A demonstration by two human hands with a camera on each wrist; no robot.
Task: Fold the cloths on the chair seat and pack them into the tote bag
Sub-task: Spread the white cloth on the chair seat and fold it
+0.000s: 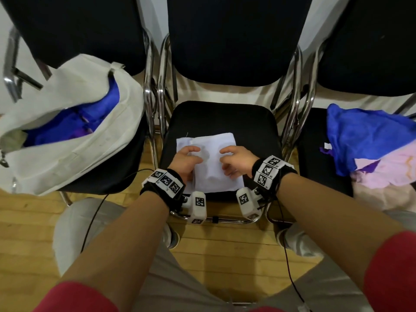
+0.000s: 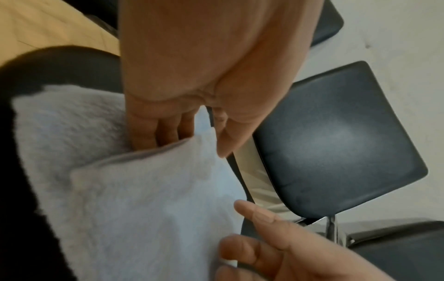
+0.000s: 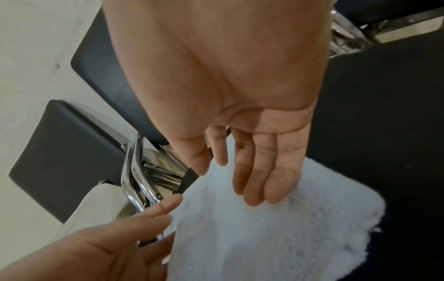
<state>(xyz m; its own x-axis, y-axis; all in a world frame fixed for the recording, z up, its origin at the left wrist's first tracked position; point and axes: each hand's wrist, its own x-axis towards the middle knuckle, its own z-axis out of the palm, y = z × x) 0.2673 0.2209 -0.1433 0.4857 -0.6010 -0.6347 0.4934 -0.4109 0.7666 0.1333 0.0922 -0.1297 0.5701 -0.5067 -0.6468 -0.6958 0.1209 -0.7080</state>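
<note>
Red sleeves [image 1: 391,273], black marker-tagged wristbands [image 1: 165,182]

White cloth [image 1: 216,172], black seat [image 1: 225,118]

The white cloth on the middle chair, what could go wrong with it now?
The white cloth lies close to the front edge of the middle chair seat, so it might slide off onto the floor. The left hand has its fingers tucked under a flap, and the right hand is open, so lifting one-handed could undo the fold. The tote bag sags and already looks quite full, so packing may be awkward.
</note>
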